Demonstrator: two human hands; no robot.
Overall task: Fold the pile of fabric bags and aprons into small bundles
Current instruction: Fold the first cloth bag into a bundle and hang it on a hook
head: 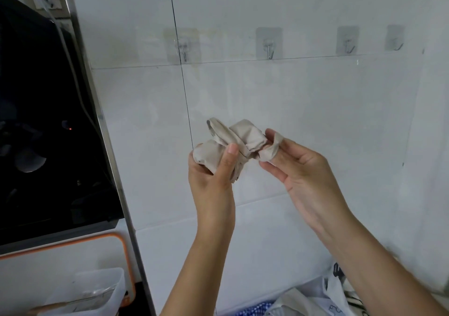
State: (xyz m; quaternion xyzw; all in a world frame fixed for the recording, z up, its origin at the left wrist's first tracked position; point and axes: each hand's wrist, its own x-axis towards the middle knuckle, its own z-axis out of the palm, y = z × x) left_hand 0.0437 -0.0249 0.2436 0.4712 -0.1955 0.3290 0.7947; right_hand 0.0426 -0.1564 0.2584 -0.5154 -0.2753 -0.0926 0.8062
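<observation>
Holding a crumpled beige fabric bundle (233, 145) up in the air in front of the white tiled wall (315, 111), both hands are raised well above the table (255, 247). The left hand (213, 172) grips the left end of the bundle, fingers curled behind it and the thumb pressed flat against its front. The right hand (303, 169) is palm up just beside the bundle's right end; a strap (272, 148) of the same fabric is looped over its bent fingers and hooked there. One more loop of strap stands up at the bundle's top left. A pile of light fabric (315, 298) lies at the lower right of the table, with a blue checked cloth (257, 307) at its left edge. Four clear adhesive hooks (269, 45) are fixed in a row on the wall. A black range hood (48, 121) fills the left side, and below it stands a clear plastic container (97, 289).
</observation>
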